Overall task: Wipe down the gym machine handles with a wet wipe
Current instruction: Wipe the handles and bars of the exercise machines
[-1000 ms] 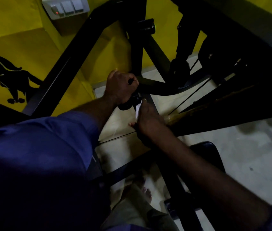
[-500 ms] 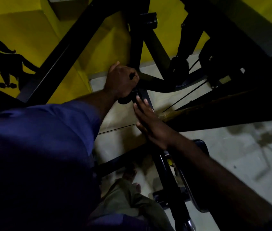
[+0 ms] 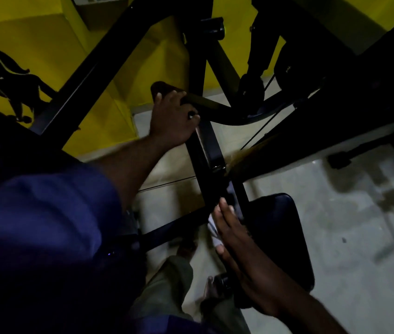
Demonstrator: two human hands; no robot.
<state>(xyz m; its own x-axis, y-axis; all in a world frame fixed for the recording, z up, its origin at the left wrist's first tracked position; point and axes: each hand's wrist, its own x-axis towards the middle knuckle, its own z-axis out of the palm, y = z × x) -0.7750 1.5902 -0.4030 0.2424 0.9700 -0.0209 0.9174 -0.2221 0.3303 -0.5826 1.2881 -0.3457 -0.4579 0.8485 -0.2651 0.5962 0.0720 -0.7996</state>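
My left hand (image 3: 174, 119) grips the dark handle (image 3: 163, 89) at the top of the machine's black bar (image 3: 205, 150). My right hand (image 3: 234, 237) is lower on the same bar, beside the seat pad, with its fingers straight along the bar. A white wet wipe (image 3: 213, 229) shows between its thumb and fingers, pinched there and pressed against the bar. Most of the wipe is hidden under the hand.
A black seat pad (image 3: 282, 237) lies right of my right hand. Black frame beams (image 3: 89, 75) cross the yellow wall (image 3: 34, 32), and a thin cable (image 3: 167, 183) runs over the tiled floor (image 3: 360, 237). My bare feet (image 3: 186, 247) stand below the bar.
My right hand has slid down the bar from just under the handle to beside the seat pad, taking the wipe with it. My left hand keeps its grip on the handle.
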